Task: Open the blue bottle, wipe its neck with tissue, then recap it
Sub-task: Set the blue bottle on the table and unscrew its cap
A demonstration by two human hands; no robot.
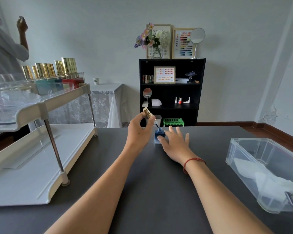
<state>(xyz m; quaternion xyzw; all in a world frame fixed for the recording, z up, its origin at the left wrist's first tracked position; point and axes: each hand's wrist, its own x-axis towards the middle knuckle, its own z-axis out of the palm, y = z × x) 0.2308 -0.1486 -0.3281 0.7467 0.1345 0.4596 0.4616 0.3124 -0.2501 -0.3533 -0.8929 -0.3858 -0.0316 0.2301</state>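
Pinching the gold cap point(148, 113) between thumb and fingertips, the left hand point(139, 130) tilts it so its brush point(157, 125) reaches the mouth of the blue nail-polish bottle point(158, 136), which stands far and central on the dark table point(159, 191). The right hand point(174, 141) steadies the bottle from the right, thumb pressed on the near face and fingers spread straight. The bottle looks small, rigid, probably glass and easy to tip, so it is best held low on its square body.

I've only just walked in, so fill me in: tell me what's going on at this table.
A person is working on a blue bottle standing on the dark table. The left hand holds its gold cap, tilted, with the brush tip at the open neck. The right hand steadies the bottle, thumb on its front, fingers spread. The tissue lies in the clear box to the right, with neither hand on it.
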